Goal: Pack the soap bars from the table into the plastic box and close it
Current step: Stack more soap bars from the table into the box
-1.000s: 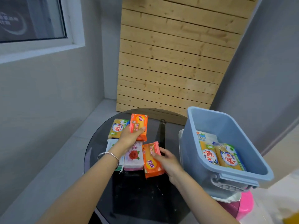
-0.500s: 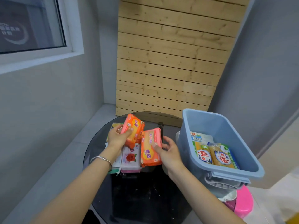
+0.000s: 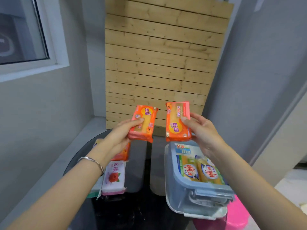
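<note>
Your left hand (image 3: 119, 135) and right hand (image 3: 201, 131) each grip an orange soap bar, left bar (image 3: 143, 123) and right bar (image 3: 177, 122), raised above the dark table (image 3: 137, 211); the blue plastic box (image 3: 179, 193) sits open below your right hand

**Dark round table, soap at left, box at right**

The table (image 3: 137, 211) is round with a dark, glossy top. On its left part lie several wrapped soap bars close together: a white-and-pink bar with a rose (image 3: 113, 177) nearest the camera, an orange bar (image 3: 122, 152) just beyond it and touching it, and a green-edged bar (image 3: 96, 190) at the rose bar's left side, mostly hidden under a forearm. The blue plastic box (image 3: 179, 188) stands open on the right part, well apart from the bars, reaching past the table's right edge. The middle strip between them is bare.
</note>
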### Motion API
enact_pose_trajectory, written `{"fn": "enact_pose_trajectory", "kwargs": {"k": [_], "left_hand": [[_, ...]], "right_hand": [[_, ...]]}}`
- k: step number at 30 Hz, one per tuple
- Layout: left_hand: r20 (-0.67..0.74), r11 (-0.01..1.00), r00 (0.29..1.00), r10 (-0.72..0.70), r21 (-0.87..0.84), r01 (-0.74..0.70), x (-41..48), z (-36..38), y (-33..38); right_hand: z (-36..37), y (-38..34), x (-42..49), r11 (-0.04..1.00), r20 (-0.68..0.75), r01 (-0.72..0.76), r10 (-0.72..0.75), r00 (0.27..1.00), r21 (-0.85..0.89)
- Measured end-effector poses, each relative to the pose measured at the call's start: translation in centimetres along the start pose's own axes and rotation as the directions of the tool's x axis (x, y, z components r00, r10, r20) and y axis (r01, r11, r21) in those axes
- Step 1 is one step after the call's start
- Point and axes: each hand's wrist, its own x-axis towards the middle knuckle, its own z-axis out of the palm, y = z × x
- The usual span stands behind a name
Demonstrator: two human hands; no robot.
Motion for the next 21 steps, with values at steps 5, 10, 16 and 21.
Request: {"fn": "enact_pose_trajectory", "kwargs": {"k": [5, 10, 16, 21], "left_hand": [[0.006, 1.000, 1.000, -0.015, 0.003, 0.015, 1.7, 4.3, -1.0], [0.006, 0.999, 0.999, -0.050, -0.009, 0.050, 3.8, 6.0, -2.6], [-0.026, 0.998, 0.998, -0.061, 0.024, 0.061, 5.8, 6.5, -4.3], [-0.020, 0.998, 0.999, -0.048, 0.041, 0.048, 6.5, 6.5, -4.6]], "right_hand": [[-5.1, 0.2, 2.9, 0.990, -0.097, -0.136, 0.139, 0.986, 0.037], [-6.5, 1.8, 4.7, 0.896, 0.007, -0.392, 0.399, 0.917, 0.208], [-6.3, 4.1, 6.5, 0.864, -0.036, -0.421, 0.447, 0.894, 0.276], [-6.1, 5.4, 7.3, 0.883, -0.023, -0.433, 0.444, 0.896, 0.178]]}}
